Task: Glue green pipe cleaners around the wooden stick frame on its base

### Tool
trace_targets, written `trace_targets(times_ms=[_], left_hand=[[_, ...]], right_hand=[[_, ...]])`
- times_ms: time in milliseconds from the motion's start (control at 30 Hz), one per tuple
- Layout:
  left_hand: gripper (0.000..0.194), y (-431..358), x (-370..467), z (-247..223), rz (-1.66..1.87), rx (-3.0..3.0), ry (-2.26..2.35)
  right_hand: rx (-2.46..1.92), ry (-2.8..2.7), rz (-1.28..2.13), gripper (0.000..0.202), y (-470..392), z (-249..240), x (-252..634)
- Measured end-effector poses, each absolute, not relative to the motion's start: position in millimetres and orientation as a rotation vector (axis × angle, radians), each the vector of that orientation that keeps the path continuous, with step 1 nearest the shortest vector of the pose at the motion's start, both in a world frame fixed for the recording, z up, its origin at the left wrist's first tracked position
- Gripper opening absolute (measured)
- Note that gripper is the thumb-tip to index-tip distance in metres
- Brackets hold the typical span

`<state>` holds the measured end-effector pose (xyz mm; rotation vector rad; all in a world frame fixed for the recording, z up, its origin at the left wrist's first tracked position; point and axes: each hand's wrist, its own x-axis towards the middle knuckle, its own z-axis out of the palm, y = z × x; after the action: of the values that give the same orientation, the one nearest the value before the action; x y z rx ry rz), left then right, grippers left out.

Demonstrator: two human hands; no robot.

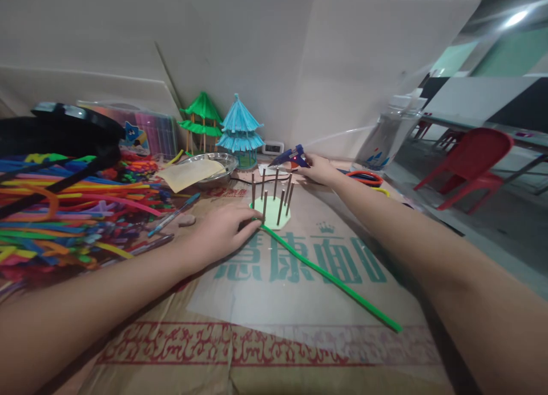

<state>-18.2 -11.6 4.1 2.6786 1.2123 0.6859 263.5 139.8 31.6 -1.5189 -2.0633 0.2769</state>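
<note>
A pale green base (pixel 278 217) with several upright brown sticks stands on the printed sheet (pixel 299 303). My left hand (pixel 222 229) is closed at the base's left edge, its fingers pinching a green pipe cleaner (pixel 334 279). The pipe cleaner's free part runs down to the right across the sheet, while its other end lies along the base's left edge. Behind the base, my right hand (pixel 319 169) is wrapped round the handle of a blue glue gun (pixel 289 155), whose nozzle points left.
Colourful pipe cleaners (pixel 77 206) are heaped at the left, beside a pen (pixel 173 215). Further back are a metal bowl (pixel 229 162), a green model pavilion (pixel 203 109) and a blue one (pixel 237 118). A clear bottle (pixel 389 132) and scissors (pixel 366 177) are at the right.
</note>
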Motion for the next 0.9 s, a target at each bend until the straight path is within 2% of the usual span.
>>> trace_targets(times_ms=[200, 367, 500, 733, 900], left_hand=[[0.028, -10.3, -19.3, 2.6, 0.684, 2.707, 1.192], [0.026, -8.4, -20.2, 1.2, 0.669, 2.712, 1.196], [0.029, -8.1, -19.8, 1.7, 0.650, 2.708, 1.183], [0.026, -6.9, -20.8, 0.6, 0.694, 2.722, 1.231], [0.025, -6.6, -21.6, 1.6, 0.693, 2.701, 1.281]], right_hand=[[-1.634, -1.893, 0.293, 0.034, 162.5, 22.5, 246.0], [-1.643, -1.788, 0.277, 0.035, 154.4, 37.4, 253.0], [-1.531, -1.779, 0.356, 0.026, 112.3, 48.4, 267.7], [-1.381, -1.810, 0.410, 0.026, 12.4, 47.0, 285.0], [-1.272, -2.009, 0.503, 0.024, -17.6, 35.9, 291.8]])
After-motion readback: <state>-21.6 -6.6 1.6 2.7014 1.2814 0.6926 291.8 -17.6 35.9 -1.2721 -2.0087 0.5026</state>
